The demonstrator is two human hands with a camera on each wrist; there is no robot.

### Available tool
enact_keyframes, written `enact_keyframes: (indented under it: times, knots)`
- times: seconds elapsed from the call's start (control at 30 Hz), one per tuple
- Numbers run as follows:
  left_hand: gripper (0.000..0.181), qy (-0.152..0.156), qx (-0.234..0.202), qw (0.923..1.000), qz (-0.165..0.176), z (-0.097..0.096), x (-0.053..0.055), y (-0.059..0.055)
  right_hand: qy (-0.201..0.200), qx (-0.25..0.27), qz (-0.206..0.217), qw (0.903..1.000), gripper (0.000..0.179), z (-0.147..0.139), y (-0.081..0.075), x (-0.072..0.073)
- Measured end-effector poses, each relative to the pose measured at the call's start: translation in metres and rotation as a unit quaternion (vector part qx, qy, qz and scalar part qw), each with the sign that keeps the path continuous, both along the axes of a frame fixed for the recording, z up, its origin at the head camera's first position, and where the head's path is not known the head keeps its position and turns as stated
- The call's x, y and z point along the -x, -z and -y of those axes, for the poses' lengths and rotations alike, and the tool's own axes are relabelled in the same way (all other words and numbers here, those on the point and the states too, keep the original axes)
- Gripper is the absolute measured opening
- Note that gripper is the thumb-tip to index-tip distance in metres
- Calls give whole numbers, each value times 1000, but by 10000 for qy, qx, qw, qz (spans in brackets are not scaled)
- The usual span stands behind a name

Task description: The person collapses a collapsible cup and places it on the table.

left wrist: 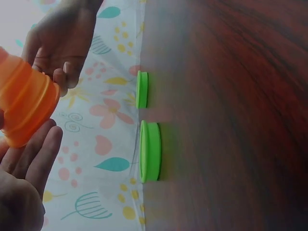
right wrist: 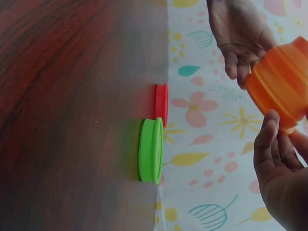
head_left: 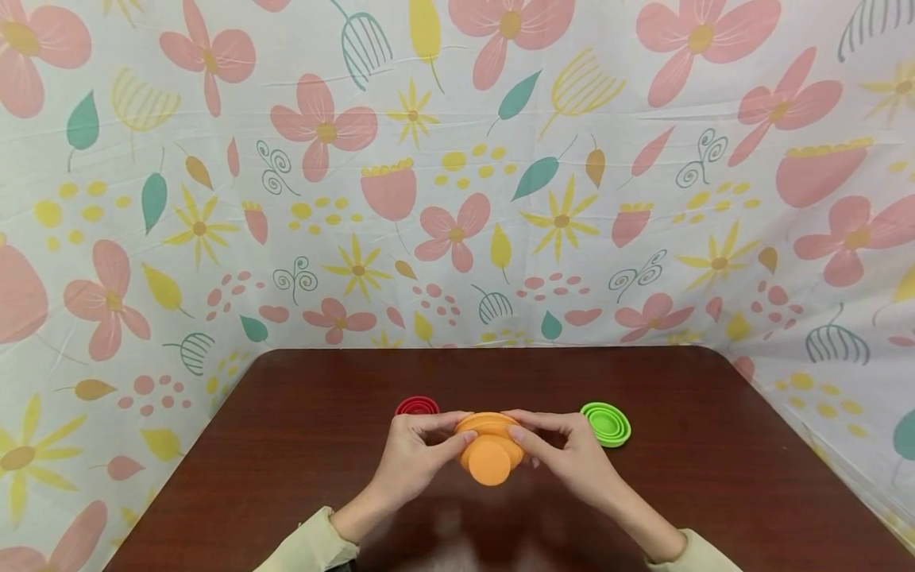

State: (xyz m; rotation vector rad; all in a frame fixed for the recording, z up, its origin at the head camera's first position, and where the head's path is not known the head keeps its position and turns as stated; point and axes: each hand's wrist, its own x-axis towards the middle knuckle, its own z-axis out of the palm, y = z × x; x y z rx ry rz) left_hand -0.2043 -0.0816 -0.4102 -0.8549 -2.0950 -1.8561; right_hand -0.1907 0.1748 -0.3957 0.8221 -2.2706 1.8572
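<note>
An orange collapsible cup is extended into stepped rings, its small flat end facing the head camera. My left hand pinches its wide rim from the left, thumb on the near side and fingers on the far side. On the opposite side my right hand grips the same rim in a matching way. Both wrist views show the ridged wall of the orange cup in the air between the hands. Behind the left hand lies a folded red cup, partly covered by the fingers.
Beyond my right hand a green collapsed cup lies on the dark brown table. The left wrist view shows two green collapsed cups, the nearer one larger in view. A floral cloth hangs behind the table.
</note>
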Motion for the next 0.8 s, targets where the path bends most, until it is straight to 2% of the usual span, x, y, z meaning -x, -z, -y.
enact_keyframes:
  times: [0.1,0.17,0.47,0.57,0.7,0.8]
  knots:
    - [22,-85,0,10000,40,-1,0,-1,-325,70,-79,9994,31,-3,0,0]
    - [22,-121,-2,9999,47,-2,-1,-1,-388,77,-133,9991,32,-4,0,1]
    - [21,-261,26,9997,-4,-5,-1,1,-84,-48,-303,9995,31,-3,4,0]
    - [21,-68,-132,9998,90,-5,-1,3,-6,-76,-341,9994,31,-1,4,-1]
    - [23,243,-390,9981,409,-5,-2,3,68,-103,-436,9990,31,0,4,-2]
    - [24,326,-388,9969,609,-6,-3,2,147,-145,-481,9986,32,0,6,-1]
